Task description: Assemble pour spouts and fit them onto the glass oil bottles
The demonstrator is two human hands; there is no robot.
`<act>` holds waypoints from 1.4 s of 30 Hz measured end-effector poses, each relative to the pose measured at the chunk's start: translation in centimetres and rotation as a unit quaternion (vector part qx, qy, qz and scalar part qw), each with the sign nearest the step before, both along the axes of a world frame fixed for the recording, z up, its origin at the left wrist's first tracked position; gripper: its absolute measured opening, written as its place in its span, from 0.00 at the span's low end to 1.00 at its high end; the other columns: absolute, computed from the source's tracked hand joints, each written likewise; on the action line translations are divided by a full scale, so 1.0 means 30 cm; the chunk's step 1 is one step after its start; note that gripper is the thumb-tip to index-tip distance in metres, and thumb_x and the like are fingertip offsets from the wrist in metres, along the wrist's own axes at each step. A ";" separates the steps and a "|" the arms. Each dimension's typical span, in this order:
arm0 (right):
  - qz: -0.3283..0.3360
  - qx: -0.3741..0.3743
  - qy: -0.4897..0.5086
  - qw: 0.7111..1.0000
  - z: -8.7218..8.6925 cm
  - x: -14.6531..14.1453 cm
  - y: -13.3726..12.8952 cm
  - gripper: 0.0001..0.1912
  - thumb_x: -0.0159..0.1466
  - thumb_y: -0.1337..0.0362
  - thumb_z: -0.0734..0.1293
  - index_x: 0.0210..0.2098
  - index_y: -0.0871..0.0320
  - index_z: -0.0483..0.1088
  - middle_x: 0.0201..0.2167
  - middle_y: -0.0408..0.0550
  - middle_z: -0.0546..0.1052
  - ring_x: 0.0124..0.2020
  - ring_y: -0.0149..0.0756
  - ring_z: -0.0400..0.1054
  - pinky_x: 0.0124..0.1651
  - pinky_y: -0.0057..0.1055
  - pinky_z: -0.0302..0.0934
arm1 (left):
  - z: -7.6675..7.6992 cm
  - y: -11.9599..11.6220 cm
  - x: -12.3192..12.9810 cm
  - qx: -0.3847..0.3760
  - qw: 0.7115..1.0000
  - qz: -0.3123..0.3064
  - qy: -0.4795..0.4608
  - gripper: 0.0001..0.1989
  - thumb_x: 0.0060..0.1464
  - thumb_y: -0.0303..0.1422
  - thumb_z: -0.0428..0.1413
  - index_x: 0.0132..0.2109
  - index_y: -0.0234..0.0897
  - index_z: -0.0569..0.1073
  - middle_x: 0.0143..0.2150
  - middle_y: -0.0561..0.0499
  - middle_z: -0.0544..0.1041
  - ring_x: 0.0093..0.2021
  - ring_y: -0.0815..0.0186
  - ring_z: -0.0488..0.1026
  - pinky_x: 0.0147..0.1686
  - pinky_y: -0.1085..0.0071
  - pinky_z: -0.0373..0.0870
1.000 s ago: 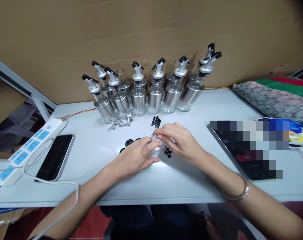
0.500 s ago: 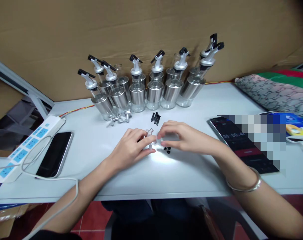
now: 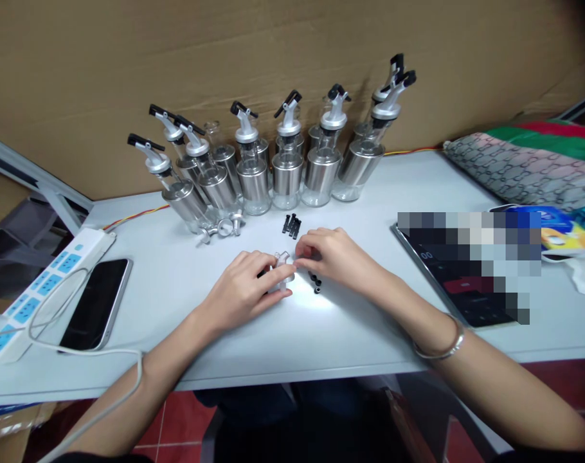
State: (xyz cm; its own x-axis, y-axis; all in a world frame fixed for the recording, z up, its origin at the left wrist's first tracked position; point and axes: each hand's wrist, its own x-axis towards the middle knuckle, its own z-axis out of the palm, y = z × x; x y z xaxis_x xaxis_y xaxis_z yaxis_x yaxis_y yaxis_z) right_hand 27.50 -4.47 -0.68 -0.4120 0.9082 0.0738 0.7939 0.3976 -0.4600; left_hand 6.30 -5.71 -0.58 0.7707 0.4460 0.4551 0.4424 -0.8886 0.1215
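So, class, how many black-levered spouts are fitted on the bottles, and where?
8 spouts: six on the front-row bottles, one behind at left, one behind at right. More may be hidden.

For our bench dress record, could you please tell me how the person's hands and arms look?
The left hand and right hand are bare, without gloves. A silver bangle circles the right arm near the wrist; the left has none. Dark sleeves just show at the bottom edge.
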 end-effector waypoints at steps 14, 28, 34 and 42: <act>-0.035 -0.025 0.055 0.998 -0.020 0.002 0.003 0.06 0.56 0.72 0.65 0.29 0.60 0.75 0.27 0.47 0.76 0.27 0.32 0.68 0.32 0.28 0.58 | -0.001 0.002 -0.001 -0.012 1.000 -0.003 -0.004 0.12 0.63 0.38 0.48 0.48 0.36 0.69 0.35 0.49 0.70 0.34 0.66 0.67 0.35 0.71 0.64; -0.073 -0.206 0.529 0.820 0.047 -0.035 -0.034 0.07 0.51 0.64 0.71 0.28 0.58 0.69 0.28 0.43 0.76 0.29 0.29 0.68 0.37 0.29 0.63 | 0.012 -0.001 -0.006 0.008 1.000 0.002 0.002 0.13 0.64 0.36 0.47 0.51 0.36 0.68 0.37 0.47 0.73 0.36 0.65 0.68 0.40 0.67 0.63; -0.079 -0.245 0.566 0.783 0.025 -0.048 -0.030 0.08 0.50 0.64 0.71 0.28 0.58 0.69 0.30 0.43 0.77 0.26 0.26 0.64 0.35 0.28 0.61 | 0.009 -0.003 -0.004 -0.008 1.000 0.003 0.006 0.13 0.64 0.37 0.47 0.50 0.35 0.68 0.37 0.47 0.73 0.37 0.65 0.68 0.40 0.67 0.63; -0.081 -0.233 0.560 0.791 0.028 -0.053 -0.036 0.08 0.51 0.65 0.71 0.30 0.58 0.69 0.31 0.45 0.78 0.32 0.30 0.70 0.37 0.29 0.62 | 0.009 -0.007 -0.004 -0.006 1.000 0.004 0.005 0.13 0.64 0.36 0.46 0.51 0.35 0.67 0.37 0.48 0.73 0.37 0.65 0.69 0.42 0.66 0.61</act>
